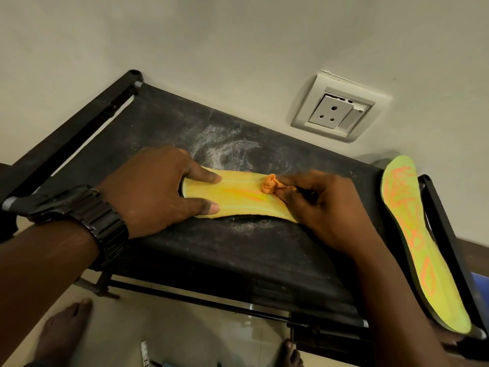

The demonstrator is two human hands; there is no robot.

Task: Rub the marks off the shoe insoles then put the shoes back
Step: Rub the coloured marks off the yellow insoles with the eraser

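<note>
Insole (238,197) wiped on black rack shelf (211,260).
Left hand (156,192) presses it, fingers straight; right hand (317,205) pinches orange wad (270,185).

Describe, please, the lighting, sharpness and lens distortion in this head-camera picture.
Head view: dim, warm light, no harsh glare; the wide lens skews the rack and wall socket; the left hand pressing the insole and the right hand pinching the cloth look sharp; the spare insole casts a shadow on the wall.

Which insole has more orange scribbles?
The right-end insole on the rack, untouched: orange scribbles run its whole length. The middle insole, pressed by the left hand and touched by the right hand's cloth, shows only faint streaks.
</note>
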